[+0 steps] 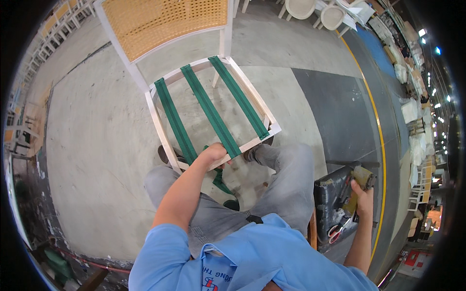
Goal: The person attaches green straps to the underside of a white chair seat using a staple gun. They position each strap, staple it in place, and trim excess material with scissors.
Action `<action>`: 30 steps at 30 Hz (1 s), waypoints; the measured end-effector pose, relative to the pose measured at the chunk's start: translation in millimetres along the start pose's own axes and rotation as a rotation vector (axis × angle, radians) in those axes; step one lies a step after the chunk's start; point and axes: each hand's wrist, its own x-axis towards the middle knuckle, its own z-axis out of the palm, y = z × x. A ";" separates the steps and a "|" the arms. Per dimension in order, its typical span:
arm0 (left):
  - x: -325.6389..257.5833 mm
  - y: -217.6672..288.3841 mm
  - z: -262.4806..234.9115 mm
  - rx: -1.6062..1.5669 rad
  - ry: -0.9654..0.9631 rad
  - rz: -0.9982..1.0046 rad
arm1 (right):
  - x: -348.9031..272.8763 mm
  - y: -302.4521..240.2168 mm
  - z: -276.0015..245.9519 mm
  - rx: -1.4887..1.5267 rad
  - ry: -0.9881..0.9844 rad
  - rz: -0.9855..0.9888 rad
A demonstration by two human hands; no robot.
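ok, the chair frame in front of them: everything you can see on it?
The chair frame is white-painted, apparently wood, standing upright on the concrete floor with its woven cane-look back away from the person. The seat is an open rectangle with no cushion; three green webbing straps run front to back across it. The left hand grips the front rail at the middle strap's end, and loose webbing hangs below there. The knees flank the front rail. The right hand is off the chair, on a tool.
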 end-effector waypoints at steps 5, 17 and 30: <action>4.9 2.6 1.5 0.026 -0.007 0.031 | -21.7 -124.9 128.1 0.037 -0.416 0.095; -7.8 7.4 -4.5 0.122 -0.035 0.080 | -6.4 -116.4 309.5 -0.269 -0.824 0.133; 4.8 0.8 -8.3 0.087 -0.029 0.083 | -5.6 -113.4 321.1 -0.285 -0.790 0.093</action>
